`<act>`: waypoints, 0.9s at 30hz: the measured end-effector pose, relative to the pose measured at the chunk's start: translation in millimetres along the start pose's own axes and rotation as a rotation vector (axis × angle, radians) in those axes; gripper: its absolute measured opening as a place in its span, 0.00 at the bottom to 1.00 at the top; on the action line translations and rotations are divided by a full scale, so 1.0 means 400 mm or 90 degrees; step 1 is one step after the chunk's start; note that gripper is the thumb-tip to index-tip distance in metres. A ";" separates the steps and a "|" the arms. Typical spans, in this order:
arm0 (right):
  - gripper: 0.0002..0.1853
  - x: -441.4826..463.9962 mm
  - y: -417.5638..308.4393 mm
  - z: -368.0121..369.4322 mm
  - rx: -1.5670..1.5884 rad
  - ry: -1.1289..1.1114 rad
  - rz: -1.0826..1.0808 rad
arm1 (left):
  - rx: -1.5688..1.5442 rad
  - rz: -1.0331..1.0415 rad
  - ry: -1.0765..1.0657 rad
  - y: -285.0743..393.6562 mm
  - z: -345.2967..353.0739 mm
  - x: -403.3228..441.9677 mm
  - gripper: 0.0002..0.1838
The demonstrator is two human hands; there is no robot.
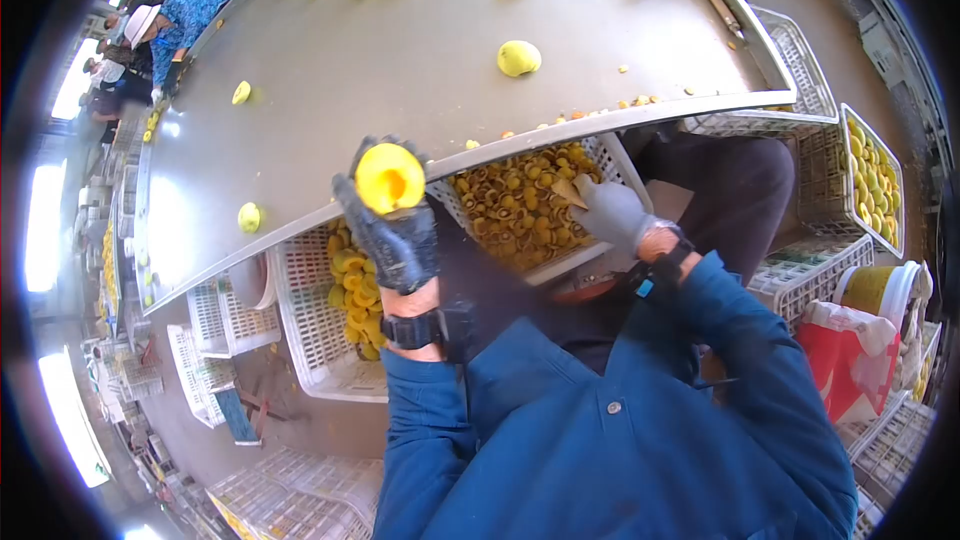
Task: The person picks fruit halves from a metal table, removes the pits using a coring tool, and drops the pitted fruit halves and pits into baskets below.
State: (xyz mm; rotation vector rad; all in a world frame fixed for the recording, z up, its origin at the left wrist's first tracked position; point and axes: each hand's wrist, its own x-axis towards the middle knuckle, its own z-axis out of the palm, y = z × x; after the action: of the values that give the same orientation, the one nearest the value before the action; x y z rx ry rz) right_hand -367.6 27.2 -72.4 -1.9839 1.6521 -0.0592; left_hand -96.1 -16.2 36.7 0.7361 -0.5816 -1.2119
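My left hand, in a dark glove, holds up a halved yellow peach at the near edge of the metal table. The peach's cut face points up and shows a hollow in the middle with no stone. My right hand, in a grey glove, is closed over a white crate of peach scraps and stones. A tan, flat piece sticks out from its fingers; I cannot make out what it is. Peach halves lie scattered on the table.
A knife-like tool lies near the table's right edge. At my left stands a crate of peach halves. Crates of peaches, a red container and a bucket stand at my right. A co-worker leans over the far left edge.
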 end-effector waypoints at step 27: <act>0.17 -0.153 -0.103 -0.242 0.468 0.327 -0.024 | 0.397 -0.142 -0.476 -0.159 0.284 0.102 0.24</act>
State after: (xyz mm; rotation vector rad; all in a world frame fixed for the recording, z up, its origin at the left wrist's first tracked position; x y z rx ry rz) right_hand -381.4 50.4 46.1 -1.4779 1.5520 -1.1002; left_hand -209.1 -88.8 61.0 0.8656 -1.5773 -1.5298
